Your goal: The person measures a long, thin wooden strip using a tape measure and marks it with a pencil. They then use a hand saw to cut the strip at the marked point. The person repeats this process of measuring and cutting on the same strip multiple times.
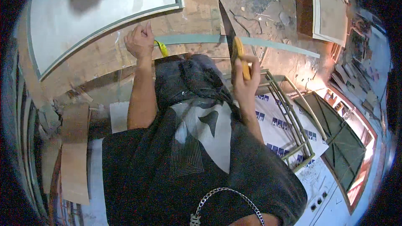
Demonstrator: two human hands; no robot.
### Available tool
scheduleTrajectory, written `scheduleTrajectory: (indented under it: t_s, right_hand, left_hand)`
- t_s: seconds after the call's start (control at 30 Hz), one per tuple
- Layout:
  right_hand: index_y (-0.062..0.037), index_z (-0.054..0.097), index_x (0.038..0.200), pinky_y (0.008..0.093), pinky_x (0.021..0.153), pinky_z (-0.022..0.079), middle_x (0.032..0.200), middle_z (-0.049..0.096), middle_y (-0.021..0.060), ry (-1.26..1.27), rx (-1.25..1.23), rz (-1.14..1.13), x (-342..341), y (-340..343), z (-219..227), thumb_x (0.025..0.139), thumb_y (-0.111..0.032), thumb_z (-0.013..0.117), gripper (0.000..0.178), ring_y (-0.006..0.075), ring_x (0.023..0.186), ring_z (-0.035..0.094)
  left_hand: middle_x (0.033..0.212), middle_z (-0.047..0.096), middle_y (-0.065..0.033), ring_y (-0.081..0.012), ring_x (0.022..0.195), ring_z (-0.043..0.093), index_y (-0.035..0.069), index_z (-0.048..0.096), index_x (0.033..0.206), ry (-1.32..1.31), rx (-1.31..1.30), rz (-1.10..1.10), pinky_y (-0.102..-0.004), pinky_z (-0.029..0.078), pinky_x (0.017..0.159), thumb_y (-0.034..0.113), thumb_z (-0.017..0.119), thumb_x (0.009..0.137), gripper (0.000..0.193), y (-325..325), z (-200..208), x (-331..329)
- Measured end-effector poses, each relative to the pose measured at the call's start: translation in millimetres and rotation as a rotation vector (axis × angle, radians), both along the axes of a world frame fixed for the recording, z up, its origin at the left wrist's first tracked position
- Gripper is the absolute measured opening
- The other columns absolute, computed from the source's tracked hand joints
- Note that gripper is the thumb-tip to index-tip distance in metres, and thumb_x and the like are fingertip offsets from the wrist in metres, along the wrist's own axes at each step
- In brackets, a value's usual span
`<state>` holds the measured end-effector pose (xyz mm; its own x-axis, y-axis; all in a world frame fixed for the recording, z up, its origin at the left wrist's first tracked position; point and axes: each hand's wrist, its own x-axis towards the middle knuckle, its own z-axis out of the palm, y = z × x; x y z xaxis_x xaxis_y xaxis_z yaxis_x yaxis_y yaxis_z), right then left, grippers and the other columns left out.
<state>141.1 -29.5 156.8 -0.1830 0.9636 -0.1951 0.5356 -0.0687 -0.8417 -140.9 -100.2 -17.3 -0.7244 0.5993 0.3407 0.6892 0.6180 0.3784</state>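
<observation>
My right hand point(243, 76) grips the yellow handle of a handsaw point(228, 31), whose dark blade points away from me. The blade crosses a long, thin grey-green strip point(190, 39); whether it touches the strip I cannot tell. This strip lies across a wooden workbench point(121, 60) and runs past its right edge. Near the strip's left end, my left hand point(139, 41) is closed with curled fingers, and whatever is inside them is hidden. Beside the left wrist, a bright yellow tape measure point(162, 49) hangs toward my waist.
A white panel with a grey-green border point(104, 6) lies on the bench at upper left. Scraps litter the floor point(268, 0) beyond it. To the right are a wooden box point(328, 10), a greenish frame point(289, 113) over printed white sheeting, and a dark mesh panel point(339, 142).
</observation>
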Motion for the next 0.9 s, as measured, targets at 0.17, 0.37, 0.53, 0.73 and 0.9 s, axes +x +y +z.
scheduleTrajectory:
  t_s: [0.17, 0.37, 0.53, 0.73, 0.9]
  right_hand:
    - [-0.0046, 0.055, 0.103, 0.0222, 0.054, 0.04, 0.077, 0.057, 0.0035, 0.105, -0.101, -0.077, -16, 37, 20, 0.094, -0.02, 0.061, 0.019, 0.0066, 0.065, 0.051]
    - [-0.0042, 0.058, 0.105, 0.0212, 0.057, 0.044, 0.074, 0.056, 0.0002, 0.267, 0.237, -0.221, 27, 43, 29, 0.094, -0.015, 0.059, 0.015, 0.007, 0.065, 0.053]
    - [-0.0101, 0.059, 0.117, 0.0318, 0.061, 0.048, 0.079, 0.06, 0.0086, -0.274, 0.404, 0.017, 86, 75, -23, 0.09, -0.015, 0.064, 0.028, 0.0172, 0.073, 0.061]
    - [-0.0084, 0.058, 0.114, 0.0405, 0.07, 0.048, 0.098, 0.062, 0.0175, -0.628, 0.585, 0.383, 103, 124, -48, 0.072, -0.034, 0.079, 0.053, 0.0333, 0.09, 0.062]
    - [-0.0113, 0.056, 0.121, 0.0431, 0.086, 0.046, 0.11, 0.062, 0.0185, -0.723, 0.52, 0.578, 103, 154, -76, 0.063, -0.045, 0.081, 0.072, 0.0358, 0.109, 0.054]
  left_hand:
    - [0.06, 0.059, -0.0053, -0.0276, 0.065, 0.058, 0.012, 0.055, 0.06, 0.011, 0.0, 0.037, -0.0397, 0.04, 0.068, 0.038, 0.067, 0.082, 0.036, -1, -8, -1]
    - [0.067, 0.062, -0.0068, -0.0302, 0.07, 0.059, 0.011, 0.058, 0.063, -0.09, -0.079, 0.061, -0.0423, 0.041, 0.069, 0.041, 0.067, 0.081, 0.036, 3, -7, -3]
    - [0.065, 0.058, -0.0084, -0.0301, 0.072, 0.056, 0.007, 0.058, 0.058, -0.005, 0.022, -0.004, -0.0434, 0.041, 0.068, 0.046, 0.069, 0.079, 0.045, -1, -8, -1]
    - [0.068, 0.059, -0.0099, -0.0309, 0.074, 0.056, 0.005, 0.062, 0.059, -0.02, 0.073, -0.067, -0.0436, 0.042, 0.069, 0.042, 0.069, 0.08, 0.043, -7, -14, -2]
    - [0.068, 0.06, -0.0124, -0.0339, 0.074, 0.055, 0.003, 0.066, 0.063, 0.103, 0.137, -0.026, -0.0438, 0.043, 0.072, 0.043, 0.064, 0.085, 0.045, -5, -11, 1]
